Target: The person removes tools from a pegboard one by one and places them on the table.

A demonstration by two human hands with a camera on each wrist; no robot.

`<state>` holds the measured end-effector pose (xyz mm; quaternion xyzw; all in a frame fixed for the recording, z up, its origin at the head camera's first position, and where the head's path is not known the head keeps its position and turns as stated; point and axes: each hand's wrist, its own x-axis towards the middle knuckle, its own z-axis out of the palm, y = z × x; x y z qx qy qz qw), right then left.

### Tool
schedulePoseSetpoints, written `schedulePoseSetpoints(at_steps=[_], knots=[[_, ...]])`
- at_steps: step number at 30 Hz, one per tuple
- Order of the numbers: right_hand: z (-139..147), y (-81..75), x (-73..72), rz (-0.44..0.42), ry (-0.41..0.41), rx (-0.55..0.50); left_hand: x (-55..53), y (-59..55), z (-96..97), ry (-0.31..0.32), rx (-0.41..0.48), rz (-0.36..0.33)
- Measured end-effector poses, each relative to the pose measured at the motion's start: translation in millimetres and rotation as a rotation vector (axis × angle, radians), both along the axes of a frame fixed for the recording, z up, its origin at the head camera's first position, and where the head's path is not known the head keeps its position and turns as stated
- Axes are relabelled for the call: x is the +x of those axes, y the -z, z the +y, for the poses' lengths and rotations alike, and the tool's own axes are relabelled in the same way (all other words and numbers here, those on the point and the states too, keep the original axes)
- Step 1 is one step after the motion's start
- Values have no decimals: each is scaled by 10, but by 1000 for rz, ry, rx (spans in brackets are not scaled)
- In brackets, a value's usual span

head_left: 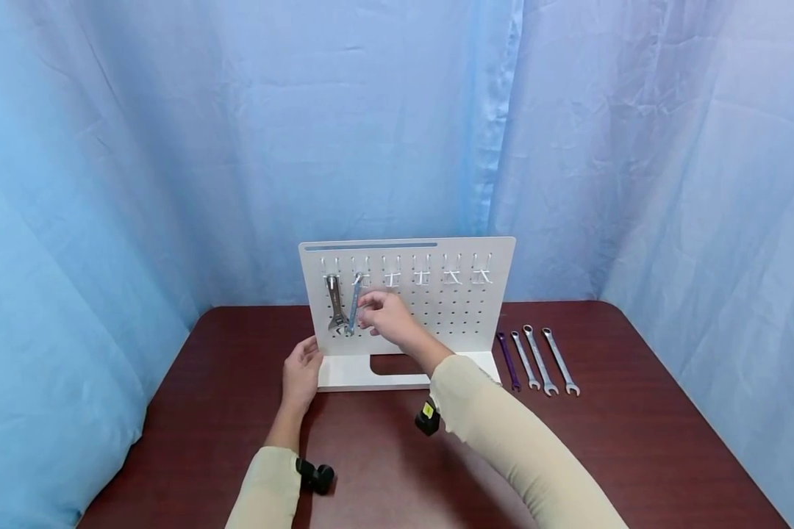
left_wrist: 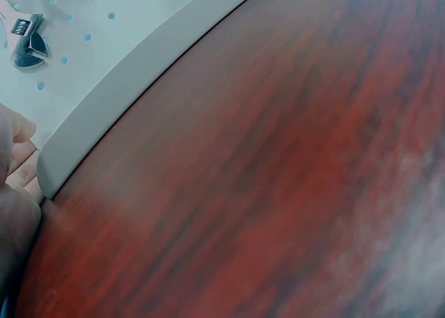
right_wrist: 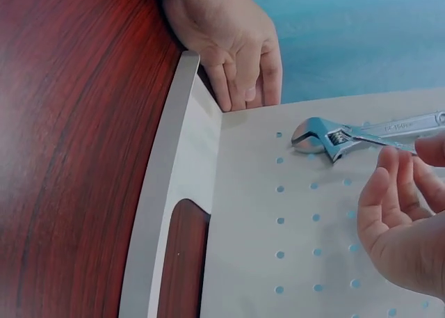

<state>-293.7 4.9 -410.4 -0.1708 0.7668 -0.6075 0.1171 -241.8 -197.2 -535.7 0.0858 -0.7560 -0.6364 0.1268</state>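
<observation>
A white pegboard stand (head_left: 430,316) stands on the table. My left hand (head_left: 302,373) rests against its lower left edge, fingertips touching the side. On the leftmost hook hangs an adjustable wrench (head_left: 335,305), jaw end down. A slim silver combination wrench (head_left: 354,305) hangs at a slant from the second hook, just right of it. My right hand (head_left: 389,317) is beside this wrench, its fingers loosely bent; in the right wrist view the fingertips (right_wrist: 386,155) lie very close to the wrench, and contact is hard to judge.
Several more wire hooks (head_left: 421,273) line the board to the right. Right of the stand, a purple wrench (head_left: 508,361) and three silver wrenches (head_left: 539,360) lie on the dark red table (head_left: 635,441). Blue curtains (head_left: 370,147) hang behind and at both sides.
</observation>
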Motion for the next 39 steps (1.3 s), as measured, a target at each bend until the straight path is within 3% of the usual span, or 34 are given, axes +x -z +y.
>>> schedulePoseSetpoints(at_steps=[13, 26, 39], knots=[[-44, -9, 57, -76, 25, -89, -6, 15, 57, -4, 10, -21], [7, -42, 188, 16, 13, -51, -30, 0, 57, -6, 6, -13], [-19, -183, 328, 84, -17, -45, -32, 15, 16, -9, 8, -15]])
